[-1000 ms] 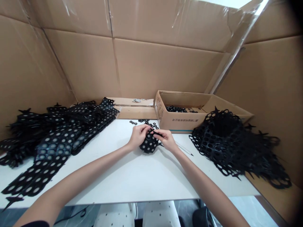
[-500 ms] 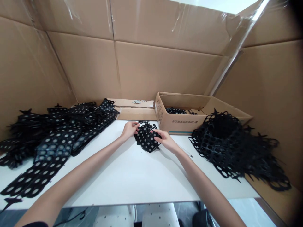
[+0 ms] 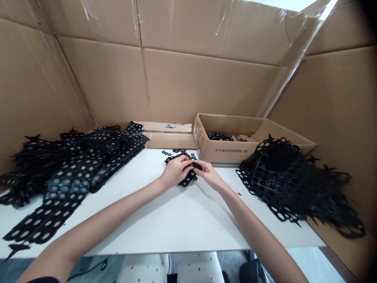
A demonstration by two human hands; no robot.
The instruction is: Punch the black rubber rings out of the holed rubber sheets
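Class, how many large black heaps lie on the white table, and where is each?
2. One, a dotted heap, lies at the left; the other, a holed heap, lies at the right, partly in front of the cardboard box. The box could hide another.

The left hand (image 3: 174, 172) hides much of the dotted sheet (image 3: 187, 181); the exact hold of the fingers (image 3: 183, 158) is too small to tell. The frame's edge crops the left pile (image 3: 69, 182). Print on the box (image 3: 206, 158) is unreadable.

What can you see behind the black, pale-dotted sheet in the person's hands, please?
Just beyond the black, pale-dotted sheet, small black rings lie on the white tabletop. The left hand covers part of the sheet; whatever lies directly beneath it cannot be seen.
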